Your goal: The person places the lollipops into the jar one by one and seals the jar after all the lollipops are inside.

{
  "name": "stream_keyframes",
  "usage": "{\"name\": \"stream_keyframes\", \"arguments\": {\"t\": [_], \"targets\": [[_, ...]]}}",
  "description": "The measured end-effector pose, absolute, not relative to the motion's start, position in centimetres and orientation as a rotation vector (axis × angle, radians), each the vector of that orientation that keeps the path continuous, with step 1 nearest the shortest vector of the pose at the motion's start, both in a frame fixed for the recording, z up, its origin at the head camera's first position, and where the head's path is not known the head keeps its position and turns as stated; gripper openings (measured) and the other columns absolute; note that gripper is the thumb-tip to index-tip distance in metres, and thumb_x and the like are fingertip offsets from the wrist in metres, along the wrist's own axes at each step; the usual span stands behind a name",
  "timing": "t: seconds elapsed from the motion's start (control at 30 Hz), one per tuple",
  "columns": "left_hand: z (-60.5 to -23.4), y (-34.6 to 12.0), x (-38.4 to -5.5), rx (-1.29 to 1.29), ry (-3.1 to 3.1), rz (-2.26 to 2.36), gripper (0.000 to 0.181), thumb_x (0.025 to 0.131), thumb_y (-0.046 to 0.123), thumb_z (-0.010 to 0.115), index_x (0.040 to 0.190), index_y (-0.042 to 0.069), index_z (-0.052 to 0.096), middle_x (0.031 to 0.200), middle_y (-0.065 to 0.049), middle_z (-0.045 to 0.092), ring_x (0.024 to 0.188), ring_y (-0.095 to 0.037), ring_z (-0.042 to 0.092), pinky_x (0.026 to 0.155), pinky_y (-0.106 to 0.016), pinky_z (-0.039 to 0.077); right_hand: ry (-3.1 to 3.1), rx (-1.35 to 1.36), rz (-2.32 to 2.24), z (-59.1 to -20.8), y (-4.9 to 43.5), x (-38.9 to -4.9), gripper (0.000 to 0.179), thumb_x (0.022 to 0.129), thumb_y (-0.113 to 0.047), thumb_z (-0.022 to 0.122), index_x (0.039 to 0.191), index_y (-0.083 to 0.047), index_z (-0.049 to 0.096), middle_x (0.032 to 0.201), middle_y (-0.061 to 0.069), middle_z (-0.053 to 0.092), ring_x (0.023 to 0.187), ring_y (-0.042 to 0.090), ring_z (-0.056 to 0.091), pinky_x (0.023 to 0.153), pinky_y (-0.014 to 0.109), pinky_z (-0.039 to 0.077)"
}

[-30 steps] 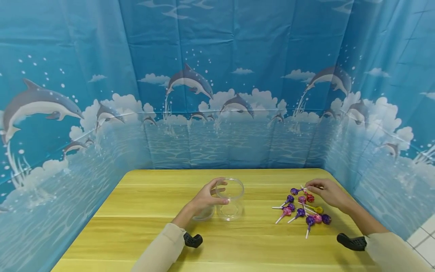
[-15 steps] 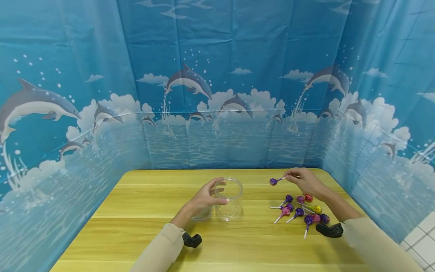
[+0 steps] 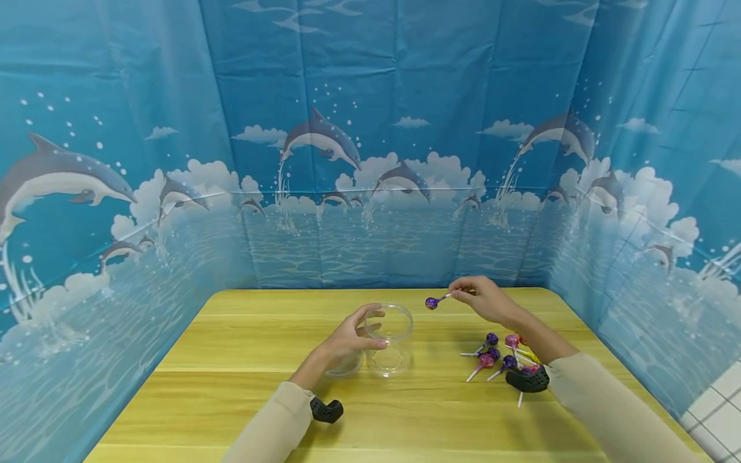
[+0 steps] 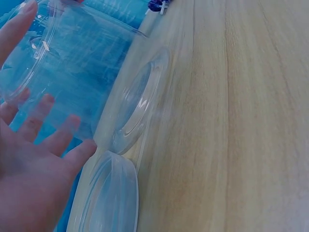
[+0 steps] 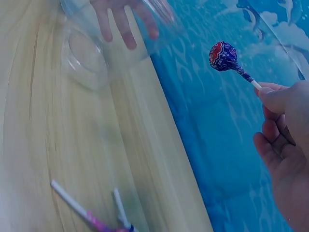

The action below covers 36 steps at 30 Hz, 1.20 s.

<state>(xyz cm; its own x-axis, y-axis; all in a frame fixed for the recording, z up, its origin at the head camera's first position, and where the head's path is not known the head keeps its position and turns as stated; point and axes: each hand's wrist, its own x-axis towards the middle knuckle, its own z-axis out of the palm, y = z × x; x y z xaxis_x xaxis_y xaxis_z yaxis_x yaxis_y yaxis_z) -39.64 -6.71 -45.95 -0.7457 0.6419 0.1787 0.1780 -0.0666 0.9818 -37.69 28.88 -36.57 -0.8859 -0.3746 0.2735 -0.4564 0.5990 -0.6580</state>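
My left hand [image 3: 345,335] is round the side of a clear plastic jar [image 3: 389,352], which stands upright and uncovered on the table; thumb in front, fingers behind. In the left wrist view those fingers [image 4: 62,137] show spread along the jar wall [image 4: 91,67]. By the stick, my right hand [image 3: 485,299] pinches a purple-wrapped lollipop [image 3: 431,303] above the table, right of the jar rim. The right wrist view shows the lollipop's purple and red wrapper [image 5: 222,56] pointing away from the thumb and fingertips.
A clear round lid [image 3: 345,365] lies left of the jar, partly behind the left wrist. Several purple, pink, red and yellow lollipops [image 3: 485,361] lie at the right, some hidden under the right forearm. A dolphin-print curtain [image 3: 370,244] stands behind the wooden table [image 3: 231,399].
My right hand has lifted a purple lollipop off the pile and carried it left towards the jar. My left hand and the jar have stayed in place.
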Motion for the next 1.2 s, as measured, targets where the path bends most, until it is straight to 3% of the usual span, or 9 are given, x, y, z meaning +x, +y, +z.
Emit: {"name": "stream_keyframes", "arguments": {"t": [0.17,0.37,0.57,0.73,0.87,1.1,1.2], "targets": [[-45.9,-6.7,-39.7,0.897,1.873,1.869,0.085,0.092,0.017,0.082,0.162,0.017,0.033,0.159,-0.016,0.037,0.149,-0.047,0.027,0.105,-0.048,0.048,-2.693,0.741,1.195,-36.2,26.8,-37.9,0.019,0.108,-0.012,0.057,0.115,-0.004,0.073,0.108,0.008,0.067,0.094,0.023,0.062,0.079,0.044,0.052],[-45.9,-6.6,-39.8,0.904,1.888,1.834,0.085,0.096,0.015,0.077,0.164,0.012,0.026,0.161,-0.021,0.036,0.149,-0.047,0.026,0.109,-0.051,0.043,-2.683,0.841,1.164,-36.1,24.1,-38.4,0.018,0.107,-0.011,0.058,0.113,-0.004,0.073,0.104,0.006,0.067,0.090,0.020,0.061,0.076,0.039,0.052],[-46.0,-6.5,-39.9,0.908,1.894,1.829,0.081,0.097,0.014,0.075,0.163,0.015,0.029,0.158,-0.017,0.041,0.149,-0.046,0.026,0.108,-0.049,0.044,-2.691,0.970,1.063,-36.2,21.2,-38.7,0.016,0.107,-0.011,0.059,0.109,-0.007,0.074,0.098,0.000,0.066,0.084,0.018,0.059,0.074,0.038,0.051],[-45.9,-6.7,-39.8,0.889,1.922,1.826,0.081,0.096,0.015,0.077,0.163,0.018,0.031,0.158,-0.018,0.039,0.146,-0.045,0.034,0.105,-0.048,0.047,-2.663,1.104,0.916,-36.3,19.2,-38.9,0.015,0.105,-0.009,0.061,0.107,-0.007,0.076,0.096,0.003,0.067,0.074,0.014,0.054,0.067,0.034,0.048],[-45.8,-6.8,-39.7,0.878,1.975,1.800,0.081,0.095,0.019,0.078,0.162,0.020,0.033,0.161,-0.017,0.034,0.143,-0.041,0.039,0.105,-0.049,0.047,-2.638,1.184,0.797,-36.4,18.0,-38.8,0.014,0.103,-0.006,0.064,0.107,-0.006,0.077,0.098,0.004,0.069,0.077,0.011,0.057,0.067,0.031,0.050],[-45.8,-6.9,-39.7,0.898,1.905,1.824,0.081,0.096,0.015,0.077,0.163,0.019,0.030,0.160,-0.019,0.036,0.145,-0.047,0.034,0.105,-0.048,0.047,-2.566,1.321,0.598,-37.1,15.9,-38.9,0.012,0.099,0.000,0.068,0.100,-0.006,0.079,0.094,0.001,0.070,0.083,0.014,0.063,0.072,0.031,0.053],[-45.7,-6.9,-39.7,0.891,1.903,1.825,0.082,0.095,0.011,0.076,0.163,0.019,0.031,0.159,-0.018,0.038,0.142,-0.049,0.038,0.101,-0.047,0.050,-2.530,1.394,0.511,-37.5,15.2,-38.9,0.011,0.097,0.000,0.070,0.099,-0.006,0.080,0.093,0.003,0.072,0.084,0.015,0.065,0.076,0.032,0.055]]}}
